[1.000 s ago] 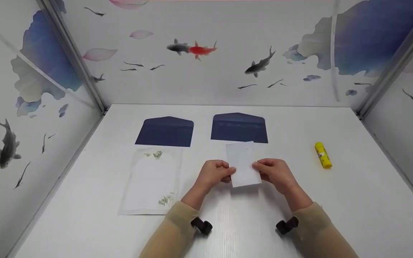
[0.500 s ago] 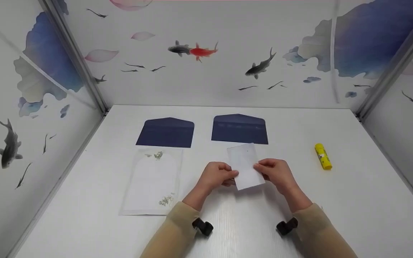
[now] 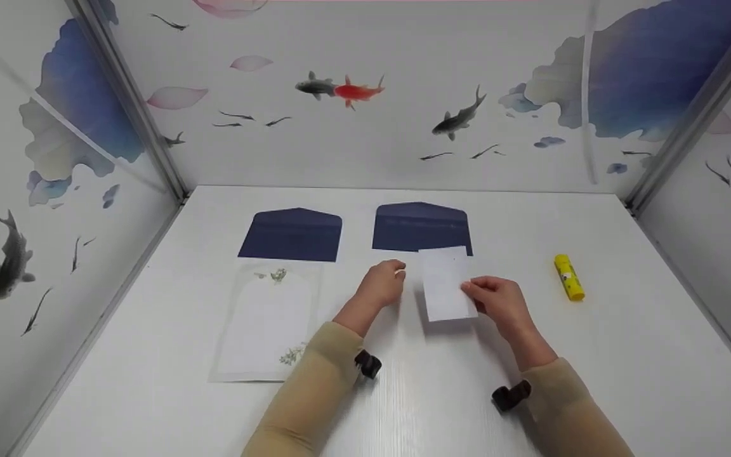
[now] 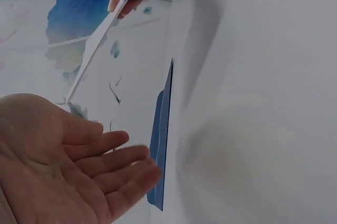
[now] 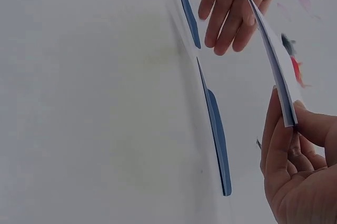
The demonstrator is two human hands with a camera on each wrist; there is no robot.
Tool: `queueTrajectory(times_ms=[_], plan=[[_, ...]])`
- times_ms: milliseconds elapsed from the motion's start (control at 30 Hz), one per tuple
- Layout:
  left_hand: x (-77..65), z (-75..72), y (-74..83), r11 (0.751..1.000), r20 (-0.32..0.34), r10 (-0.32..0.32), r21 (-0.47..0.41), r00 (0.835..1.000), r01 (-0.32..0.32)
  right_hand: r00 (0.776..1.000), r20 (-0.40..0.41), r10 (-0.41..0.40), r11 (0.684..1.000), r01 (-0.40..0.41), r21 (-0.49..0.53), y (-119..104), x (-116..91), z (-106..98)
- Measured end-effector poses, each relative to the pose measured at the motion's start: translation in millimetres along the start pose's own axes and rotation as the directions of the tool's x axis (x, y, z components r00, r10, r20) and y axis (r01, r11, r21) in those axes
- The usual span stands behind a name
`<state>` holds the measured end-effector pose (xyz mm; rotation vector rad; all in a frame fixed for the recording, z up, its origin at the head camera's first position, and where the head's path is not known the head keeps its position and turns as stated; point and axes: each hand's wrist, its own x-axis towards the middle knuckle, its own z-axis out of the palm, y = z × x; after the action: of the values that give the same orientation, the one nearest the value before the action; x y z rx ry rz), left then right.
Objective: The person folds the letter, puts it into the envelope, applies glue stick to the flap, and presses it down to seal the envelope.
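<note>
My right hand [image 3: 497, 303] pinches a small folded white paper [image 3: 448, 285] by its right edge, thumb on one face and fingers behind. In the right wrist view the folded paper [image 5: 276, 66] is seen edge-on, its layers lying close together, raised above the table. My left hand [image 3: 382, 284] is apart from the paper, to its left, and holds nothing; in the left wrist view its fingers [image 4: 113, 171] are relaxed and extended. Just beyond the paper lies a dark blue envelope [image 3: 421, 225] with its flap opened upward, its lower edge partly covered by the paper in the head view.
A second dark blue envelope [image 3: 290, 235] lies to the left. In front of it rests a clear sleeve [image 3: 266, 324] with white, leaf-printed sheets. A yellow glue stick [image 3: 569, 277] lies on the right of the white table [image 3: 632, 355]. Printed walls enclose the back and sides.
My left hand has let go of the folded paper and moved slightly up and left. The right hand has carried the paper a little right and away from me, turning it straighter.
</note>
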<state>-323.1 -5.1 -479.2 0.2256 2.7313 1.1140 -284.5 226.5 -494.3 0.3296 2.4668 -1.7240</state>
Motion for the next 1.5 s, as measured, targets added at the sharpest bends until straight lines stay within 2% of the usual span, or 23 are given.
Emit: queueTrajectory(times_ms=[67, 167, 333, 500, 733, 833, 933, 1100, 1167, 1267, 1433, 1500], plan=[[10.9, -1.0, 3.6, 0.992, 0.047, -0.017, 0.127, 0.999, 0.011, 1.0, 0.0, 0.015, 1.0, -0.015, 0.001, 0.2, 0.9, -0.8], [26.2, -0.6, 5.2, 0.97, 0.107, -0.045, 0.243, 0.993, 0.018, 1.0, 0.005, 0.02, 1.0, -0.02, 0.001, 0.5, 1.8, -1.5], [44.9, -0.3, -1.4, 0.931, 0.089, -0.009, 0.365, 0.996, -0.024, 1.0, 0.012, 0.013, 1.0, -0.013, 0.007, 0.9, 4.0, -2.4], [53.9, -4.6, -10.7, 0.919, 0.086, 0.002, 0.393, 0.996, -0.035, 1.0, 0.019, 0.021, 1.0, -0.021, 0.008, 1.2, 4.6, -1.8], [57.3, -9.1, -17.8, 0.915, 0.17, 0.015, 0.396, 0.985, -0.082, 1.0, 0.027, 0.005, 1.0, -0.005, -0.008, 0.0, 3.0, 1.3], [58.0, -7.3, -18.0, 0.907, 0.181, 0.034, 0.406, 0.983, -0.106, 1.0, 0.03, 0.0, 1.0, 0.001, -0.017, -0.2, 3.5, 0.2], [56.7, -4.3, -15.9, 0.88, 0.168, 0.039, 0.462, 0.985, -0.114, 0.999, 0.038, 0.001, 1.0, -0.001, -0.01, 1.0, 4.0, -1.3], [53.1, -1.1, -9.7, 0.796, 0.134, 0.059, 0.592, 0.989, -0.127, 0.999, 0.04, 0.018, 1.0, -0.018, 0.0, 1.8, 5.0, -3.1], [51.4, -0.1, -9.2, 0.774, 0.125, 0.063, 0.62, 0.99, -0.127, 0.999, 0.04, 0.022, 1.0, -0.022, -0.001, 1.4, 5.1, -3.1], [48.6, 1.5, -9.7, 0.781, 0.116, 0.054, 0.614, 0.992, -0.115, 0.999, 0.043, 0.021, 1.0, -0.021, -0.002, 0.7, 5.1, -2.9], [46.0, 3.7, -10.5, 0.83, 0.117, 0.041, 0.549, 0.992, -0.099, 0.999, 0.042, 0.031, 0.999, -0.031, 0.009, 0.0, 4.9, -3.8], [45.8, 4.4, -11.1, 0.836, 0.126, 0.038, 0.539, 0.991, -0.101, 0.999, 0.043, 0.033, 0.999, -0.033, 0.009, -0.4, 4.8, -4.3]])
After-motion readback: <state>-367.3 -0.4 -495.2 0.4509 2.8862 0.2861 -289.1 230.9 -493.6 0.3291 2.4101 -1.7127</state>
